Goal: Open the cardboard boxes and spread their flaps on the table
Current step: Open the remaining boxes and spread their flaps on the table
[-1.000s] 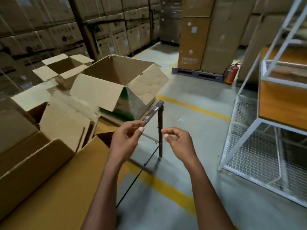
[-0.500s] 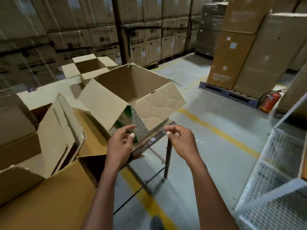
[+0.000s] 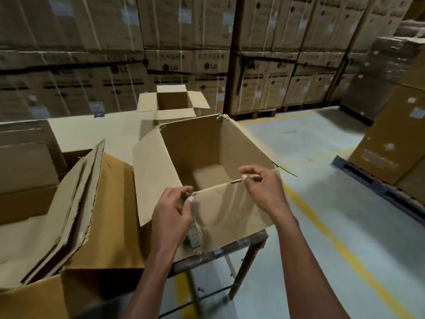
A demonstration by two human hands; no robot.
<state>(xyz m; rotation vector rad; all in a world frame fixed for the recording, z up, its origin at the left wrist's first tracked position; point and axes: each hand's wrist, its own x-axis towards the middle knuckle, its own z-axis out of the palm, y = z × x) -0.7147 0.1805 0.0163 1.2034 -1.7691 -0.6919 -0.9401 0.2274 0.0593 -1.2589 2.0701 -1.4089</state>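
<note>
A brown cardboard box (image 3: 207, 153) is sitting upright and open at the bench (image 3: 230, 246) corner, its near flap (image 3: 232, 208) hanging down and its left flap (image 3: 154, 176) standing out. A smaller open box (image 3: 172, 102) is resting farther back, flaps spread.

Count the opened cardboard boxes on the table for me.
4: the near box at both hands, a smaller box behind it, two boxes at left. More may be hidden.

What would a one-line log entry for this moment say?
step: spreading flaps | left hand: at near-left corner of open box | right hand: pinching near flap edge | flap: folded outward over table edge
</note>
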